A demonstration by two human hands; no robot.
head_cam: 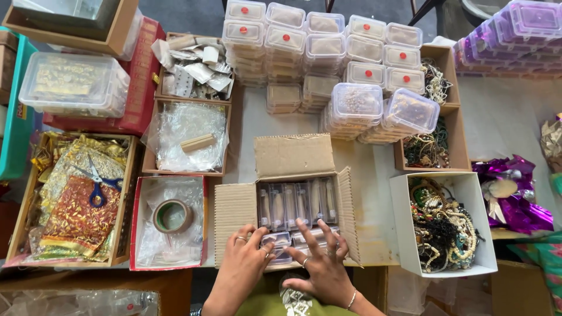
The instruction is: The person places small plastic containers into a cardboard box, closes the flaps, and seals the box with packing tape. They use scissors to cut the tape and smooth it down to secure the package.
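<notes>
As the small clear plastic cases (280, 240) must sit tight in the open brown cardboard box (293, 199) at the table's near edge, our left hand (246, 257) pinches one while our right hand (322, 263), fingers spread and holding nothing, presses its neighbours down.

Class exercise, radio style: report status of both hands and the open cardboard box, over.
Left hand gripping a small clear case in the cardboard box. Right hand spread flat over neighbouring cases. Nothing blocking.

Bright, even daylight, soft shadows, sharp focus; edges perhaps slightly bowed by wide lens.
</notes>
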